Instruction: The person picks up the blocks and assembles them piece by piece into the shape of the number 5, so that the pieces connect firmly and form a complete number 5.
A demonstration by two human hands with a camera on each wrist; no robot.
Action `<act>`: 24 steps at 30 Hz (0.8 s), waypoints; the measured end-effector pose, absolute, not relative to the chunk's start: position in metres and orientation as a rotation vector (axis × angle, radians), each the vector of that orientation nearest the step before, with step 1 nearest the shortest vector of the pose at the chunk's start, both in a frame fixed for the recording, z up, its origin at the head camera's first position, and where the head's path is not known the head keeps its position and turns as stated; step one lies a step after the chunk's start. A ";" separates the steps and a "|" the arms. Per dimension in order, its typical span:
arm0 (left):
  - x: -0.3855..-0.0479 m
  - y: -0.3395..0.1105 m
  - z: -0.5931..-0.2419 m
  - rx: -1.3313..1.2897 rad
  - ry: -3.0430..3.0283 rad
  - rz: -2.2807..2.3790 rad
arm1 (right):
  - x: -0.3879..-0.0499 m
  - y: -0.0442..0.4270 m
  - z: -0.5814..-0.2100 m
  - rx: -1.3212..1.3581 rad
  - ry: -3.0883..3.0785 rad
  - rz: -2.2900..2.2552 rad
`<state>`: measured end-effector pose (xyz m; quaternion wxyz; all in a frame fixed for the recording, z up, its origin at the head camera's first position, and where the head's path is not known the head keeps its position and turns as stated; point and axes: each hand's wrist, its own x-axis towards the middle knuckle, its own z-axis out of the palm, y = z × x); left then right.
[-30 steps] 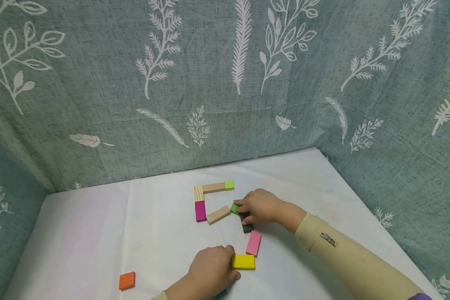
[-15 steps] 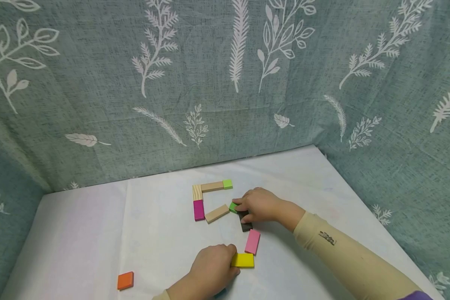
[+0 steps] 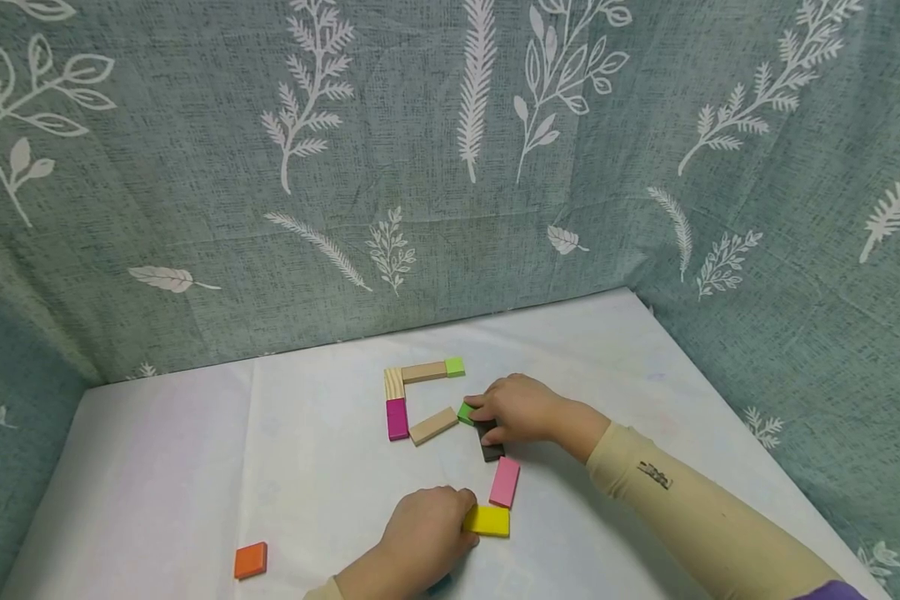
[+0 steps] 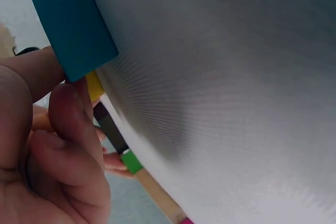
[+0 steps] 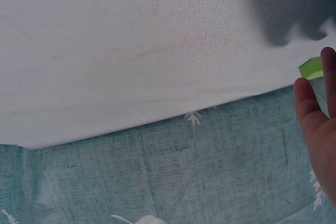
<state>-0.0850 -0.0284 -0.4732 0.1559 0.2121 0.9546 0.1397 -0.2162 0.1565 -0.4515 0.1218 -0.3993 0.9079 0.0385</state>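
In the head view my left hand [image 3: 426,537] pinches the left end of a yellow block [image 3: 489,522], index finger above and thumb below. Just under that hand a teal block [image 3: 440,585] peeks out; it looms large as a teal block [image 4: 73,24] in the left wrist view. My right hand [image 3: 521,408] holds a dark brown block [image 3: 491,448], thumb at its left side, fingertips over its upper end and touching or close to a green block [image 3: 466,413]. Between the two hands lies a pink block [image 3: 505,482], its lower end by the yellow one.
Leftward from the green block run a plain wooden block [image 3: 432,427], a magenta block [image 3: 397,419], a striped wooden block [image 3: 393,383], another wooden block [image 3: 424,372] and a light green block [image 3: 455,367]. An orange block [image 3: 251,561] lies apart. Patterned curtains [image 3: 420,167] border the white table [image 3: 157,467].
The head view has shifted slightly. Both hands stay at the same blocks, and the line of blocks looks the same.
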 end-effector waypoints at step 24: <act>-0.073 -0.078 -0.454 0.316 2.591 0.409 | -0.217 0.157 -0.452 -1.196 2.640 0.137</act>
